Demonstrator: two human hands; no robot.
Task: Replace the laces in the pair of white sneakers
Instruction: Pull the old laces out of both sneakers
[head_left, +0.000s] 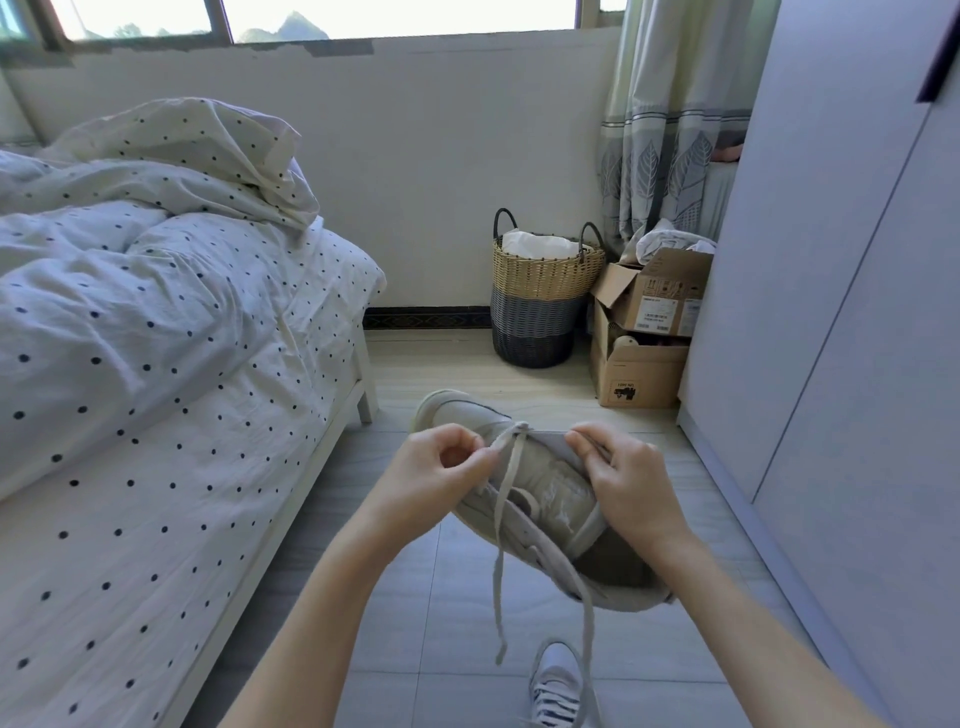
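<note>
A white sneaker (550, 499) is held in the air in front of me, toe pointing away. My left hand (441, 470) pinches the white lace (506, 499) near the toe-end eyelets. My right hand (628, 483) grips the sneaker's right side at the eyelet flap, fingers curled over its edge. Two loose lace ends hang down from the eyelets toward the floor. The second sneaker (556, 686), with dark laces, stands on the floor at the bottom edge, partly cut off.
A bed (156, 415) with dotted bedding fills the left. A woven laundry basket (543, 296) and cardboard boxes (644, 332) stand by the far wall. A wardrobe (841, 312) lines the right. Tiled floor lies between.
</note>
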